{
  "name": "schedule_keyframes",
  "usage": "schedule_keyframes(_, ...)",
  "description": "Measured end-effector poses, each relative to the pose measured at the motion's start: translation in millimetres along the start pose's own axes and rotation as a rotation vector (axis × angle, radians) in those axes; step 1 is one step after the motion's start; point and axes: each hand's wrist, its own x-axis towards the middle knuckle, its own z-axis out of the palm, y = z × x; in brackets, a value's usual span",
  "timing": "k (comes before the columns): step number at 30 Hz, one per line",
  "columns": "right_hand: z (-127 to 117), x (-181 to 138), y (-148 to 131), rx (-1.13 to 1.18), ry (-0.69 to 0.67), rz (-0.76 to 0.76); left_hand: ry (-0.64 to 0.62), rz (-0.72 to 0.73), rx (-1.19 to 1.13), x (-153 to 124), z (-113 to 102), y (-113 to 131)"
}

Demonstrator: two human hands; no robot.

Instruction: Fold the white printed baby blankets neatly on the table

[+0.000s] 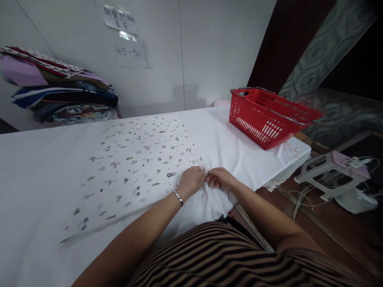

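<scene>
A white cloth printed with small plants and shapes (131,159) lies flat on the table, its near edge slanting down to the left. At the near right corner of this cloth, my left hand (191,181) is closed, with its fingertips pinching the edge. Its wrist wears a silver bracelet (177,197). My right hand (220,178) meets it there, thumb and index finger pinched together on a small pale bit at the corner. The other fingers of the right hand curl loosely below. The fingers partly hide the exact spot they hold.
A red plastic shopping basket (263,119) stands at the table's back right. Folded clothes (68,93) are piled at the back left. A white tablecloth (26,175) covers the table. A plastic stool (332,175) with a white cable stands right. Paper signs (131,54) hang on the wall.
</scene>
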Motion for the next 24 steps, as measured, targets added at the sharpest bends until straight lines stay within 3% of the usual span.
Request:
schedule_keyframes(6,1,-1,-1,-0.031,0.005,-0.006,0.003,0.007,-0.047,0,1,0)
schedule_keyframes(13,3,0,-1,-0.046,0.022,-0.014,0.027,-0.157,-0.184,2,-6,2)
schedule_keyframes(24,-1,-1,0,-0.002,-0.032,-0.024,-0.008,-0.022,0.018,3,-4,9)
